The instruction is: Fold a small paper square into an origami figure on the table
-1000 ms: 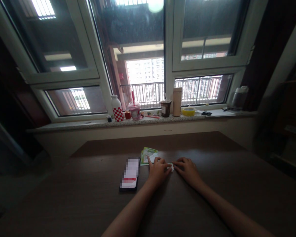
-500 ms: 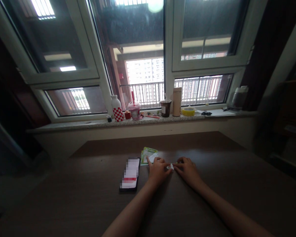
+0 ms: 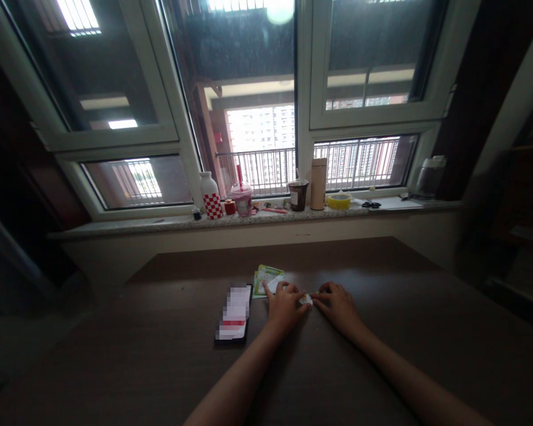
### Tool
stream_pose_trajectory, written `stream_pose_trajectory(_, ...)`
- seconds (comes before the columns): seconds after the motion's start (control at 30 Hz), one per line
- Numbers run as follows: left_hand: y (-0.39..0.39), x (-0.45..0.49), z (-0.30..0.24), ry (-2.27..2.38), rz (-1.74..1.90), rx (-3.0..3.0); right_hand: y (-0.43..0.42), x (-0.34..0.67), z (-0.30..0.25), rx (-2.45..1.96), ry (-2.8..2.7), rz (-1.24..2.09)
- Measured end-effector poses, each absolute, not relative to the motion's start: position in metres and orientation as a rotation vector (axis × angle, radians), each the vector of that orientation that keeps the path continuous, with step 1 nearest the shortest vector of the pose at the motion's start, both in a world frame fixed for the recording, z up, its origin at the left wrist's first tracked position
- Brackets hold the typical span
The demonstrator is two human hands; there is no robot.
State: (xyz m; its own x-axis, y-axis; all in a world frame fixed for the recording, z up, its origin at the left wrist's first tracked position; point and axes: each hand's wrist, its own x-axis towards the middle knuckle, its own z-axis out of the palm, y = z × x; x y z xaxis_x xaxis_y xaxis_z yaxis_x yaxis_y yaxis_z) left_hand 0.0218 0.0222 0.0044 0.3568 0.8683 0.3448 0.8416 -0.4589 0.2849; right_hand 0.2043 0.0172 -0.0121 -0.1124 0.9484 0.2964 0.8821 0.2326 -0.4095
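Observation:
Over the middle of the brown table, my left hand (image 3: 285,303) pinches a small crumpled white piece (image 3: 307,299), paper or film, between thumb and fingers. My right hand (image 3: 338,306) lies just to the right, its thumb and forefinger closed together at the piece's right edge. Exactly what sits between the right fingertips is too small to make out. Green-and-white printed packets (image 3: 266,277) lie partly under and behind the fingers of my left hand. To the left of that hand rests a phone (image 3: 234,313) with its screen lit and blurred out.
The brown table (image 3: 160,367) reaches to a window wall. Along the stone sill (image 3: 169,223) stand a checkered bottle (image 3: 212,198), a pink drink cup (image 3: 242,198), a dark cup (image 3: 298,195), a tan bottle (image 3: 318,184), yellow tape (image 3: 339,201) and black scissors (image 3: 371,204).
The left fingertips have shifted slightly, and a little more of the white piece shows between the hands. Everything else stays where it was.

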Motion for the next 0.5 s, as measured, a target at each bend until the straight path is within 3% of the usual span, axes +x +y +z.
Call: stream_pose_trajectory(0.5, 0.023, 0.0228, 0.0051, 1.619, 0.66, 2.523, 0.0164, 0.204, -0.0125, -1.65, -2.012, 0.18)
